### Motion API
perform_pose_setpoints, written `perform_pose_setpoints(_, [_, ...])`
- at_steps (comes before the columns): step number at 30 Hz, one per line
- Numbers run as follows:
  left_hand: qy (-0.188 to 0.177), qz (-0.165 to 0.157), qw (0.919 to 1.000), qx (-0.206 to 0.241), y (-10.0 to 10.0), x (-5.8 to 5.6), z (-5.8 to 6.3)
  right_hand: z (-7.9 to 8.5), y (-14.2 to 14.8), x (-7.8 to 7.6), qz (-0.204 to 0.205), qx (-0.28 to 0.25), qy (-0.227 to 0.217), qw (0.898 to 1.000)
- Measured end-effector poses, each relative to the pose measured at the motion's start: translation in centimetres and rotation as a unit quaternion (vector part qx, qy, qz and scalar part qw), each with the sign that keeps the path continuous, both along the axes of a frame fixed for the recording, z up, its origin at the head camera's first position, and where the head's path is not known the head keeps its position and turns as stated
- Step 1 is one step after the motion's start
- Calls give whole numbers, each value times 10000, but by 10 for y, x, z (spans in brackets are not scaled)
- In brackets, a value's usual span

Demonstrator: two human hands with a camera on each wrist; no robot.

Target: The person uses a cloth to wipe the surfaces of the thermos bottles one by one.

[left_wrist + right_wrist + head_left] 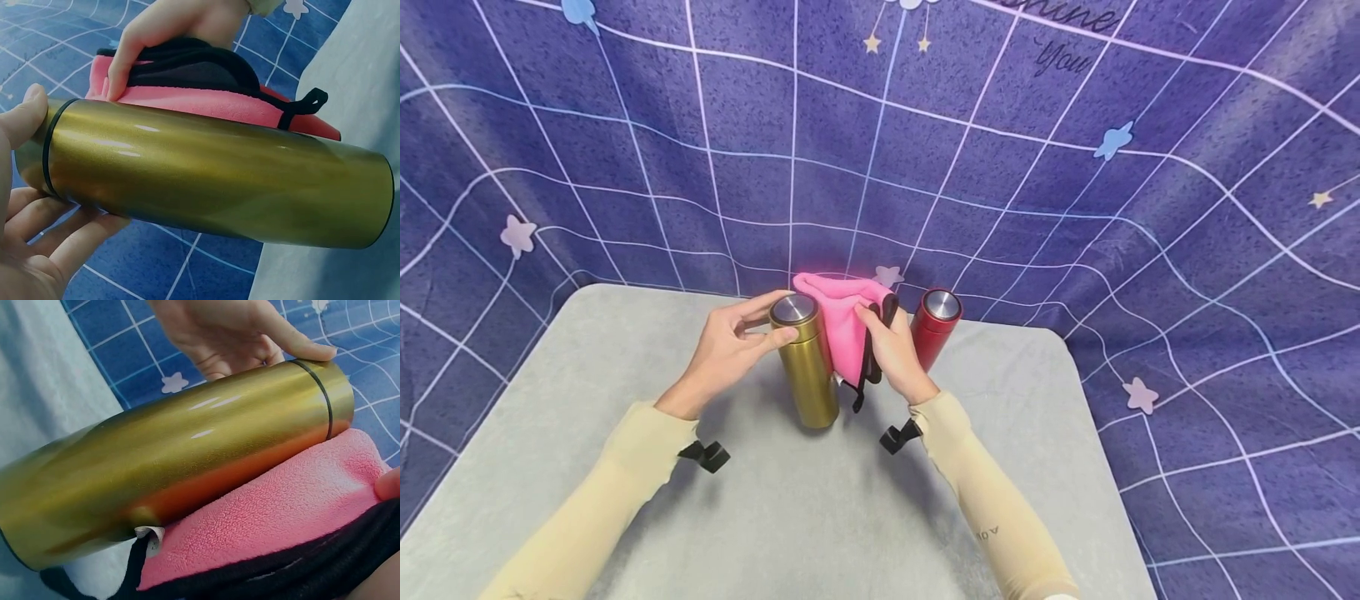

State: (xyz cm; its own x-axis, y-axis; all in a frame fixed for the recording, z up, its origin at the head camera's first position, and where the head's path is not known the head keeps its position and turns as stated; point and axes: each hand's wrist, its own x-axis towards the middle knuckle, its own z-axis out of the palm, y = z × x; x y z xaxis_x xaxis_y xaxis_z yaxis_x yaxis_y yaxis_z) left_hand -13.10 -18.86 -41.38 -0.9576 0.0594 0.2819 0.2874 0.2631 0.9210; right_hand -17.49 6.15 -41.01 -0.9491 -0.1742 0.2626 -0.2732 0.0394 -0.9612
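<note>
My left hand (718, 350) grips a gold thermos flask (808, 379) by its upper end, thumb on the near side and fingers round the back. The flask stands tilted over the grey table, its silver-topped lid on. In the left wrist view, the thumb presses near the dark ring below the lid. Right beside the flask, my right hand (895, 354) pinches a pink fleece cloth (845, 333) with black edging and a black loop. The right wrist view shows the fluffy cloth (269, 512) lying along the flask's side, a small white tag at its lower corner.
A red thermos flask (934, 327) stands just right of my right hand, partly hidden by it. Under everything is a light grey tabletop (790, 517). A blue curtain (737, 192) with white grid lines and stars hangs behind and at both sides. Black straps hang from both wrists.
</note>
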Motion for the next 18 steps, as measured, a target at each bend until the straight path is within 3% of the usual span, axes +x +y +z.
perform_pose_setpoints(8, [231,-7,9997,-10,2,2,2,5,-2,-1,305,-233,-332,9987])
perform_pose_setpoints(14, [327,-12,9995,37,2,1,4,7,-1,-3,864,-195,-135,9960])
perform_pose_setpoints(18, [340,-19,9994,52,2,1,5,9,-2,-4,909,19,-178,9957])
